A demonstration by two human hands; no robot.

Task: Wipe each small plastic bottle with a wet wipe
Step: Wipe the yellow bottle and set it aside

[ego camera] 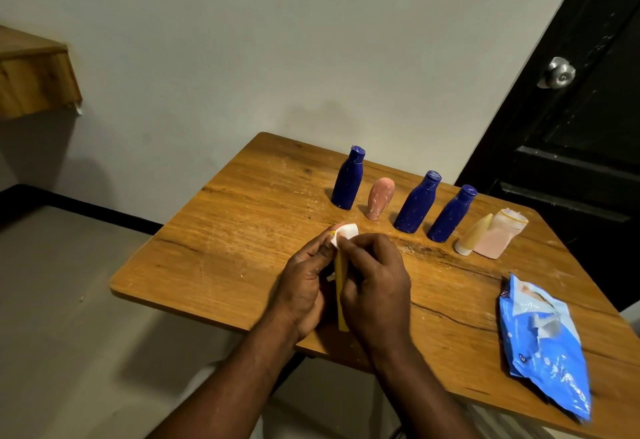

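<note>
The left hand (304,282) grips a yellow bottle (341,286) above the near edge of the table (225,230). The right hand (375,282) pinches a white wipe (346,232) against the bottle's far end. Six other bottles (417,203) stand in a row far right.

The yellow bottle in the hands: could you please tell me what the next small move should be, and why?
Probably draw the wipe down the yellow bottle: the right hand pinches it at the far end only, while the left hand holds the bottle, and its near length shows bare.
</note>
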